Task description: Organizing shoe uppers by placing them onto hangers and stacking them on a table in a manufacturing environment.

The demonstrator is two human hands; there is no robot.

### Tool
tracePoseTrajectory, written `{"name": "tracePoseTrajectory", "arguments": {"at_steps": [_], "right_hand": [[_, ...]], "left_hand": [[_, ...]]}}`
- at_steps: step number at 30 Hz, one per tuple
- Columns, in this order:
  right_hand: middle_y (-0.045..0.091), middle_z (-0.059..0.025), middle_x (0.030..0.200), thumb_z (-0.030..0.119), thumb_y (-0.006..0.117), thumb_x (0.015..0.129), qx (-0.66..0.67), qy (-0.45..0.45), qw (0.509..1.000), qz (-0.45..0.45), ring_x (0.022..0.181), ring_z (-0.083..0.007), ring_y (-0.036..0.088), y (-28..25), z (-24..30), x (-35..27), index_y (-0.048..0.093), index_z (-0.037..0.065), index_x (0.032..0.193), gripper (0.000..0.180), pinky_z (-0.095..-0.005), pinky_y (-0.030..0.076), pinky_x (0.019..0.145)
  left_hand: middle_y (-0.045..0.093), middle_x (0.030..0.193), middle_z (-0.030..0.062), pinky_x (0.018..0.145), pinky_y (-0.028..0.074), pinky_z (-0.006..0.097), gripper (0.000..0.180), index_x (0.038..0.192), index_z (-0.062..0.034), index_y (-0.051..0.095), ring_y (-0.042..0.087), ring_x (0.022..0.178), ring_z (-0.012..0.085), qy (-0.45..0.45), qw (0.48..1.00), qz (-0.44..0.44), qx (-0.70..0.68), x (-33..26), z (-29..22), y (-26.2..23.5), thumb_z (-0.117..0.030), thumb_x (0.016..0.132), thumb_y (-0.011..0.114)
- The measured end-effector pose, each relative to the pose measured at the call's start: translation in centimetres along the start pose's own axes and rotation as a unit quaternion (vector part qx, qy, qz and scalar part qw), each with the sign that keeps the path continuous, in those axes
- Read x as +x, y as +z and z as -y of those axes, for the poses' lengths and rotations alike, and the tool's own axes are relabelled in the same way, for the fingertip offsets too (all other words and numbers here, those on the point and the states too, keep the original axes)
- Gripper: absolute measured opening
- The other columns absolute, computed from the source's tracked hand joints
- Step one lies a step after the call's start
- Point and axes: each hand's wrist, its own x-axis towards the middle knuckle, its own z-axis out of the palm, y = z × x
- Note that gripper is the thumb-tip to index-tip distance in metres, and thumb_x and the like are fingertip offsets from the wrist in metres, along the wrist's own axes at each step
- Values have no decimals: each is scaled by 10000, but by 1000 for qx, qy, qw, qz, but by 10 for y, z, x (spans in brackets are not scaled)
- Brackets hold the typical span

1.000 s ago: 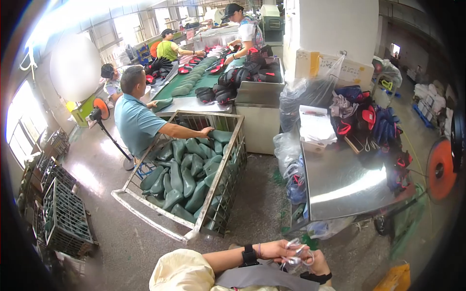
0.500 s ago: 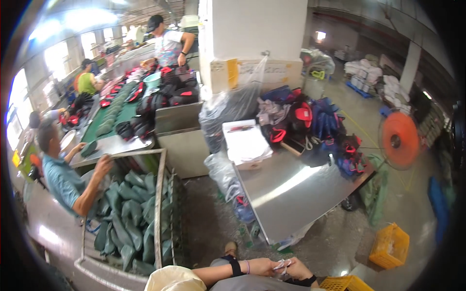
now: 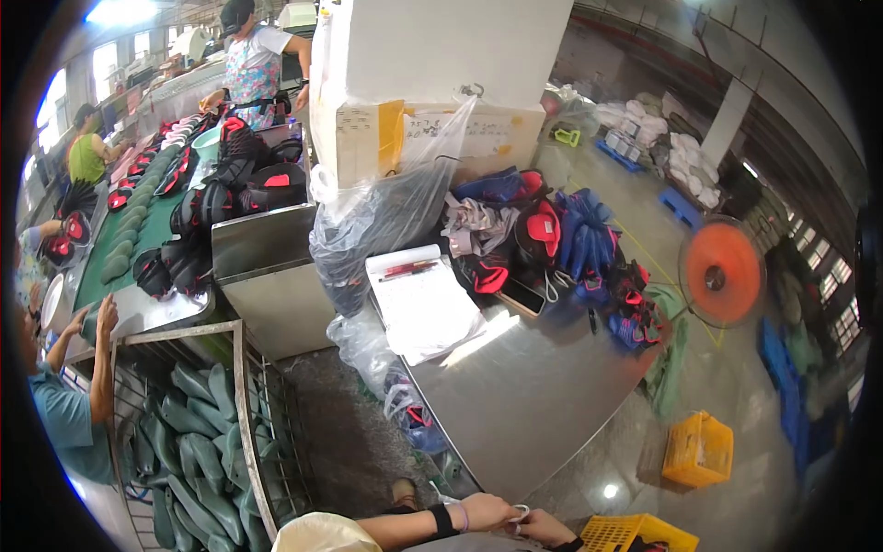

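At the lower edge, my left hand point(image 3: 490, 511) and my right hand point(image 3: 546, 527) meet in front of my body, both with fingers closed. Between them is a thin white strip point(image 3: 521, 511), bent into a small loop; whether it is lace, cord or plastic I cannot tell. Beyond my hands stands a metal-topped table point(image 3: 524, 414). White paper sheets point(image 3: 418, 299) with pens lie at its left. Dark blue, black and red shoe uppers point(image 3: 543, 230) are heaped along its far side, beside a phone-like dark slab point(image 3: 521, 296).
A wheeled cage point(image 3: 241, 405) of green shoe lasts point(image 3: 198, 442) stands left, with a co-worker in a blue shirt point(image 3: 69, 414) beside it. Another person point(image 3: 253, 69) stands behind a green conveyor point(image 3: 101, 267). Right are an orange fan point(image 3: 722, 271) and yellow crates point(image 3: 699, 451).
My view has turned, so the table and cage appear farther left. My hands stay together, the white strip now forming a loop. The co-worker's hands have moved toward the conveyor's end.
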Motion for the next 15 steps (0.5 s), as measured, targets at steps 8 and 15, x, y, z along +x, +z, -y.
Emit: {"name": "tracePoseTrajectory", "arguments": {"at_steps": [8,15], "right_hand": [[580,11,741,259,666,762,-109,103,987,-56,640,-70,492,9,70,8,633,26,846,250,-212,377,570],[529,-10,651,83,559,809,276,31,945,-175,549,-103,456,-6,58,11,599,37,823,62,-241,369,511]], "left_hand": [[612,790,151,634,462,426,206,865,-77,564,593,737,359,3,998,-27,-51,-1,24,-15,-265,781,566],[525,653,150,565,425,402,343,729,-13,527,549,649,347,29,969,-133,-207,-5,35,-23,-337,831,575]]}}
